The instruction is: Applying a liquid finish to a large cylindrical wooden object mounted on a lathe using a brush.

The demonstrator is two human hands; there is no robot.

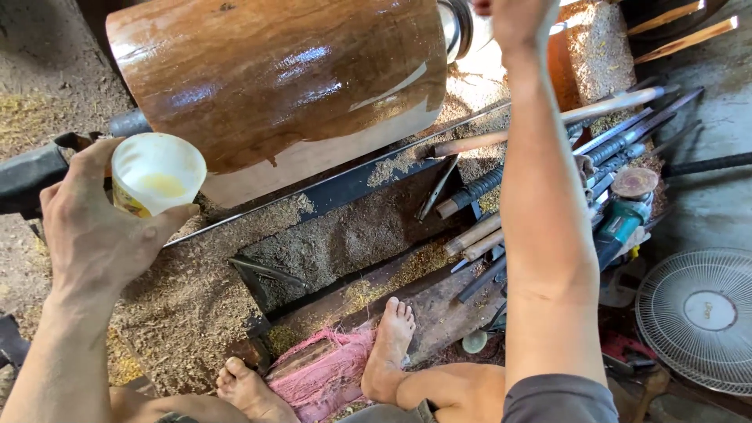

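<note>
The left hand (90,227) is holding a small white cup (157,172) with yellowish liquid in it, fingers wrapped around its side, just below and left of a large glossy brown drum (274,74) lying on its side on a lathe. The drum's lower edge is showing a bare, pale strip. The right hand (513,19) is reaching up past the drum's right end, near a shiny metal fitting (457,27); it is cut off by the frame's top edge, so its grip cannot be told. Sawdust (337,235) is covering the lathe bed (329,188). Turning tools (548,125) are lying right of the arm, with a fan (699,317) farther right. Two bare feet are resting on a pink rag (325,372).
</note>
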